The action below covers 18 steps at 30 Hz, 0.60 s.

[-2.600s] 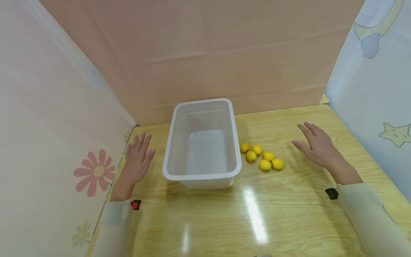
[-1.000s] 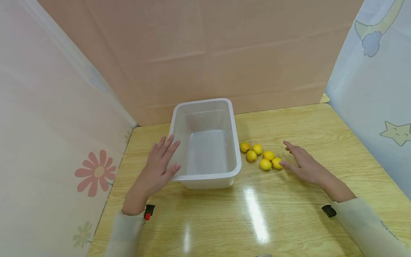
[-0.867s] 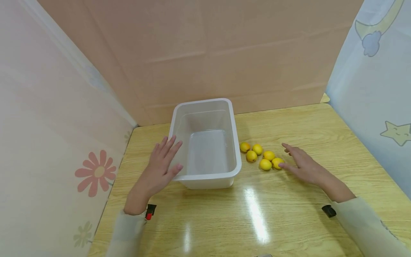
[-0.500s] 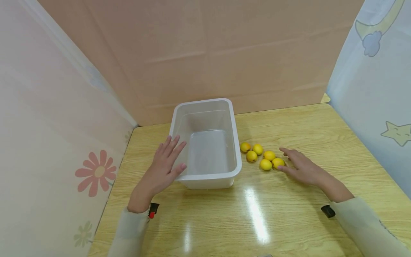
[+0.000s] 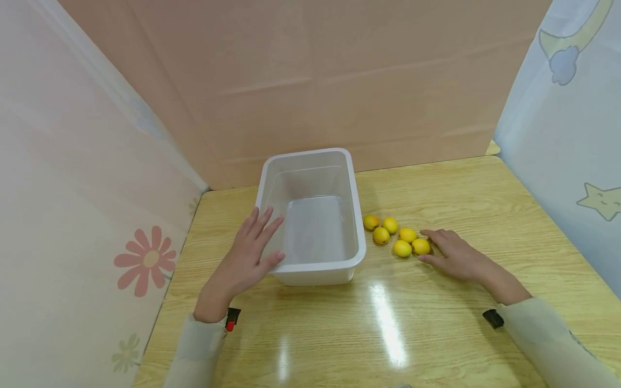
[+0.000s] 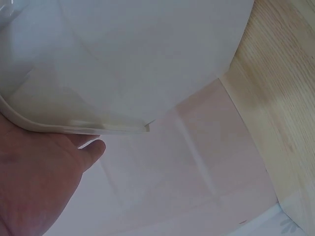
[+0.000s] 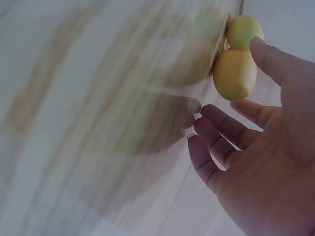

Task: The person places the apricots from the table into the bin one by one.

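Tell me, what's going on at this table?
A person is working bare-handed at a wooden table. Their right hand is beside the rightmost of six small yellow fruits, thumb and fingers apart, with no grip on it. All six lie on the table, to the right of a white tub. The left hand is at the tub's left rim with its fingers spread; I can't tell how firmly, if at all, it touches.

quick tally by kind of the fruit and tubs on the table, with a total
Fruit: 6
Tub: 1
Total: 7
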Each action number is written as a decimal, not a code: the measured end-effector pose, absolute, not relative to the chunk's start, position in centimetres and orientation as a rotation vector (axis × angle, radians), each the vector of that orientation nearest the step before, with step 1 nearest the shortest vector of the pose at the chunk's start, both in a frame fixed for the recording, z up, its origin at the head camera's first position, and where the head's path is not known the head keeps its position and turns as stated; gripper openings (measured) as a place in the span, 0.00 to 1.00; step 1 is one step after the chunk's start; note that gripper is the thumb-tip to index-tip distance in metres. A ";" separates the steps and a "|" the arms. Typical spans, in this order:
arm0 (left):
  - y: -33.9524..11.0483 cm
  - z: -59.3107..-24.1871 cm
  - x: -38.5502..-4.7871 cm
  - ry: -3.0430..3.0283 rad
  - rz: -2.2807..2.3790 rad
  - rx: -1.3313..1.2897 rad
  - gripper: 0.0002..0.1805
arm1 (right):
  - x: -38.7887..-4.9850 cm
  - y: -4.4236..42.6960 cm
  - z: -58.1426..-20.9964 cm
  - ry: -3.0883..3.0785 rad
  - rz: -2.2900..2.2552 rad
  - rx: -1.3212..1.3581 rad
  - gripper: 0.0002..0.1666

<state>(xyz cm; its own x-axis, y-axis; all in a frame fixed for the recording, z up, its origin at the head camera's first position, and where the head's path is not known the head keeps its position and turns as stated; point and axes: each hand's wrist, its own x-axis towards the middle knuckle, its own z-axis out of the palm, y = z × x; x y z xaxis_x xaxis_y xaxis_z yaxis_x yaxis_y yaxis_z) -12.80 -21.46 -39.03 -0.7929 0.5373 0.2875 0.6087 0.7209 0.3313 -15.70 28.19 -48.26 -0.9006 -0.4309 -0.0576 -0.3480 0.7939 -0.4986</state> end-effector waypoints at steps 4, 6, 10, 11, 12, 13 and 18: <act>-21.4 -39.1 -12.7 -2.749 -0.602 -0.909 0.39 | -15.8 28.1 -48.3 2.820 -0.709 -0.622 0.41; -21.2 -39.0 -12.6 -2.755 -0.603 -0.897 0.39 | -15.8 28.1 -48.4 2.831 -0.703 -0.631 0.39; -21.0 -38.9 -12.4 -2.791 -0.593 -0.858 0.39 | -15.7 28.0 -48.5 2.868 -0.704 -0.673 0.33; -21.0 -38.9 -12.4 -2.805 -0.585 -0.846 0.39 | -15.7 28.0 -48.5 2.877 -0.700 -0.685 0.31; -21.0 -38.9 -12.3 -2.820 -0.575 -0.835 0.39 | -15.7 28.0 -48.5 2.885 -0.695 -0.697 0.30; -20.9 -38.8 -12.3 -2.833 -0.567 -0.825 0.39 | -15.7 28.0 -48.5 2.893 -0.689 -0.703 0.29; -20.7 -38.8 -12.1 -2.869 -0.532 -0.781 0.39 | -15.6 27.8 -48.4 2.901 -0.672 -0.714 0.27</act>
